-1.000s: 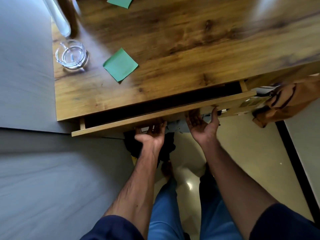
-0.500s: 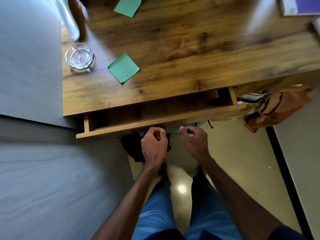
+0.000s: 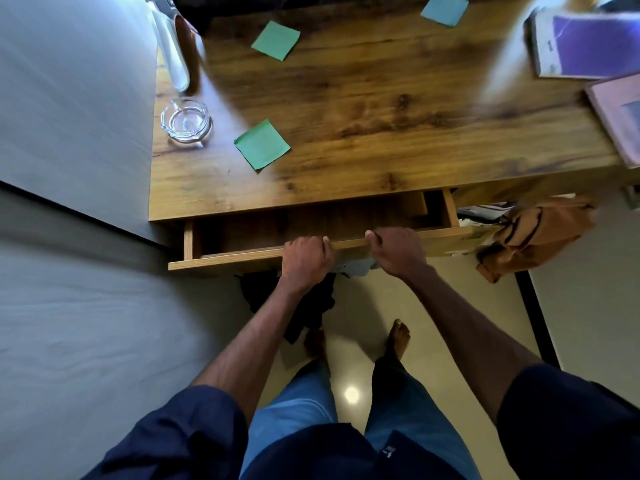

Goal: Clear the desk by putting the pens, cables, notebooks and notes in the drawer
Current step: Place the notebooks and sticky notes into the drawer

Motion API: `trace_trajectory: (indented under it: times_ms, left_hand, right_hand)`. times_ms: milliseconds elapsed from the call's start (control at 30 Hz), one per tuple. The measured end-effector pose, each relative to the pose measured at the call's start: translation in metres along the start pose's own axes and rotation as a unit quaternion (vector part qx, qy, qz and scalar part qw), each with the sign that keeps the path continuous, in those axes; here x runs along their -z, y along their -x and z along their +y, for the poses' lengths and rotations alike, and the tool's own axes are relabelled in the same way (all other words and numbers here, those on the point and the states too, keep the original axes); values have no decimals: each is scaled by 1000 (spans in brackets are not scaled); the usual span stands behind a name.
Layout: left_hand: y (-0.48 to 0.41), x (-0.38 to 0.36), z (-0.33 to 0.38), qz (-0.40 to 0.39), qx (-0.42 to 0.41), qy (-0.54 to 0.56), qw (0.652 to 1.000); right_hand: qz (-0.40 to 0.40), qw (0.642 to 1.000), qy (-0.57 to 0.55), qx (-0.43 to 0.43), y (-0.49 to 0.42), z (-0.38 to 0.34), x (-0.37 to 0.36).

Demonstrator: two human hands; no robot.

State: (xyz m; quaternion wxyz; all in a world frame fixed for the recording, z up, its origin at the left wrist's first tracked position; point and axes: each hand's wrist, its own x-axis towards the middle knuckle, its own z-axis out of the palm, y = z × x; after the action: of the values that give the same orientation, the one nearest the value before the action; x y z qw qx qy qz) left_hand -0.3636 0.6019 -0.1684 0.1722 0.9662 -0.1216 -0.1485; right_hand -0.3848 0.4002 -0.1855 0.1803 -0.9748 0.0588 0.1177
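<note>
Left hand: fingers curled over the top edge of the drawer front, gripping it near the middle, knuckles up.
Right hand: just beside the left on the same front edge, grasping it, thumb lying along the top of the board.
Drawer: stands partly out from under the desk; its wooden bottom shows between the desk edge and the front board.
Near green note: flat on the desk top, close to the front edge, right of the glass ashtray.
Far green note: flat, further back on the desk.
Blue note: at the back edge of the view, blurred.
Purple notebook: back right of the desk, lying flat.
Pink notebook: right edge of the desk, in front of the purple one, partly cut off by the frame.
Clear bottle: back left corner, behind the ashtray.
Brown bag: beside the drawer's right end, below the desk top.
Black cloth: on the floor under the drawer, behind the left forearm.
Pens, cables: cannot tell, not made out in this view.
</note>
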Motion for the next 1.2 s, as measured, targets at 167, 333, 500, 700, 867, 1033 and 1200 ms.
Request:
trace_trajectory:
  times_ms: [167, 333, 500, 700, 867, 1033, 1200]
  left_hand:
    - [16, 0, 1, -72, 7, 32, 997]
    - [37, -6, 4, -154, 27, 106, 982]
    - [56, -15, 7, -230, 64, 110, 965]
    - [79, -30, 28, -323, 94, 101, 936]
    - [92, -46, 51, -356, 117, 41, 926]
    - [112, -57, 66, -356, 172, 18, 918]
    - [138, -63, 77, -351, 198, 7, 915]
  right_hand:
    - [-31, 999, -16, 3, 27, 6, -2]
    - [-100, 994, -38, -33, 57, 11, 5]
    - [-169, 980, -73, -69, 78, 20, 13]
    - [-246, 957, -134, -74, 98, 43, 16]
    - [-297, 939, -168, -51, 117, 73, 13]
    - [-332, 929, -158, -30, 133, 100, 14]
    - [-358, 918, -169, -23, 153, 119, 18]
